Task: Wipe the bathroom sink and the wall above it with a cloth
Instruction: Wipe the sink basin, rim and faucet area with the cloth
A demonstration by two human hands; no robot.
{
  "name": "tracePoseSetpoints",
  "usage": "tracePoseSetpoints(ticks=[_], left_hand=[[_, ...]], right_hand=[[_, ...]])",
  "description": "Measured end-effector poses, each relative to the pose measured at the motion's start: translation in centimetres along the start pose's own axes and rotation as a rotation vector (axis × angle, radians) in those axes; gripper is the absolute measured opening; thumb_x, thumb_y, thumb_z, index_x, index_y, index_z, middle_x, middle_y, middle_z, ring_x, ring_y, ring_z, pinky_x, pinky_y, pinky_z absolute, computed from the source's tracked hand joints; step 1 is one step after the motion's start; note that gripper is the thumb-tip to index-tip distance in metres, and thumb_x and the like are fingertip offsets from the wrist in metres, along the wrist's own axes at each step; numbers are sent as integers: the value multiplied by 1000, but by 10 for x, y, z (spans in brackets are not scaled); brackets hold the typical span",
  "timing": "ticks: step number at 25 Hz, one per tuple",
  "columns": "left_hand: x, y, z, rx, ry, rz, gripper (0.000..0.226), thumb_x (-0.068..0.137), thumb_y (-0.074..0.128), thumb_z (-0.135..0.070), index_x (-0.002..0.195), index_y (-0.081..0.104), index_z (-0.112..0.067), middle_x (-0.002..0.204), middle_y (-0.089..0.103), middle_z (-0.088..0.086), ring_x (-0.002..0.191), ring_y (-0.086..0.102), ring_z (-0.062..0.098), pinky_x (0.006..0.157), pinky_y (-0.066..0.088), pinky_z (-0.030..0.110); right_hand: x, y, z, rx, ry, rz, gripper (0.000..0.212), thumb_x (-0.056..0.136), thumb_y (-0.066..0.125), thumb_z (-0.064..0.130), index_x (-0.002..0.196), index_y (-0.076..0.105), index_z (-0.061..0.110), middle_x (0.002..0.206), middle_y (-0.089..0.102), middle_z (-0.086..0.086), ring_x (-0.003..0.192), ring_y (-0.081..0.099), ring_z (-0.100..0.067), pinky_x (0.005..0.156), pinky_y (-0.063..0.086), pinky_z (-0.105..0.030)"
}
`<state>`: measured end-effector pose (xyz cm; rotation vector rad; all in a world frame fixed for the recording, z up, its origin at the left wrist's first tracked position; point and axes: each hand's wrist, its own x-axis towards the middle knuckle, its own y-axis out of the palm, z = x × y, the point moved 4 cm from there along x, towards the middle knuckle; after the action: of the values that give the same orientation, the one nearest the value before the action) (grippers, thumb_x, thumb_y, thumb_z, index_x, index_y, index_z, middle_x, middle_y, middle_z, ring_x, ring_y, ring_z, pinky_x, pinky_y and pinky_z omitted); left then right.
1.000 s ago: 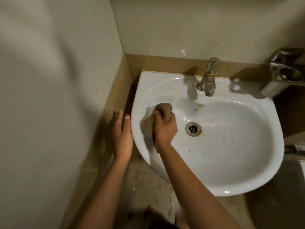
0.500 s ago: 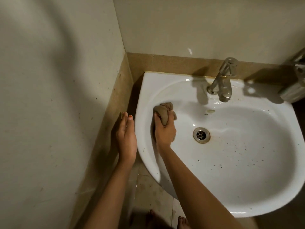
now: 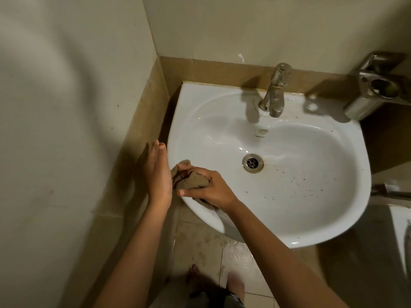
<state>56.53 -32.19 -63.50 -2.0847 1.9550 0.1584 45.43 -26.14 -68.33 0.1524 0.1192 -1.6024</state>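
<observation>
1. Your cloth (image 3: 189, 182), a bunched brown-beige rag, sits on the front-left rim of the white sink (image 3: 289, 218). One fold pokes out toward the basin's left edge and another trails under your wrist.
2. Your right hand (image 3: 206, 190) grips the wad with its fingers curled over the top. The thumb stretches along the near side, pointing left, and holds the cloth down against the rim.
3. Your left hand (image 3: 156, 176) stands edge-on just beside the cloth, in the gap between the sink and the left wall (image 3: 66, 107). Its fingers are straight and close together and hold nothing. It looks to brush the cloth, but you cannot be sure of contact from this angle.
4. Inside the basin, dark specks (image 3: 300, 174) are scattered right of the metal drain (image 3: 252, 163). The small overflow hole (image 3: 263, 131) lies above the drain.
5. The chrome faucet (image 3: 275, 92) rises from the back ledge, with its spout pointing into the bowl.
6. Behind it a tan tile band (image 3: 222, 70) runs along the sink's back edge, and the pale back wall (image 3: 244, 30) rises above that.
7. A metal holder (image 3: 373, 90) is fixed to the wall at the far right, above the sink's corner.
8. Below the sink, the floor tiles (image 3: 200, 241) look wet, and your bare feet (image 3: 235, 285) show at the bottom edge.
</observation>
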Motion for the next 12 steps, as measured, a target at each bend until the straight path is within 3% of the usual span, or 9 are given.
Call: tracePoseSetpoints(ticks=[4, 7, 9, 11, 12], left_hand=[[-37, 11, 27, 15, 3, -31, 47, 97, 45, -30, 142, 39, -16, 149, 39, 0, 136, 38, 14, 114, 32, 36], [-54, 16, 39, -64, -42, -74, 47, 96, 48, -28, 140, 41, -14, 148, 40, 0, 136, 39, 14, 114, 32, 37], [-61, 14, 38, -119, -45, -97, 46, 96, 48, -25, 140, 42, -14, 147, 41, -1, 133, 42, 14, 110, 35, 30], [-65, 7, 33, -129, -38, -124, 45, 96, 47, -24, 140, 41, -15, 147, 40, -2, 129, 43, 8, 102, 37, 21], [-66, 4, 32, -126, -37, -137, 45, 97, 46, -24, 140, 41, -15, 148, 40, -3, 128, 42, 6, 100, 36, 18]], right_hand=[[-42, -18, -2, -119, 55, 64, 40, 64, 85, 4, 99, 72, 17, 95, 73, -3, 89, 68, -17, 85, 53, -29], [-73, -45, -1, -213, 145, 137, 32, 61, 83, -2, 87, 71, 11, 75, 68, 1, 70, 63, -12, 70, 52, -29], [-93, -70, 6, -207, 246, 248, 26, 63, 78, -10, 80, 69, 7, 66, 65, 2, 59, 60, -11, 58, 50, -27], [-97, -89, 21, -219, 259, 317, 21, 66, 75, -8, 80, 70, 7, 69, 69, 2, 64, 64, -11, 62, 52, -24], [-90, -94, 29, -254, 225, 269, 17, 64, 77, 3, 79, 72, 10, 73, 70, 1, 70, 65, -11, 68, 52, -27]])
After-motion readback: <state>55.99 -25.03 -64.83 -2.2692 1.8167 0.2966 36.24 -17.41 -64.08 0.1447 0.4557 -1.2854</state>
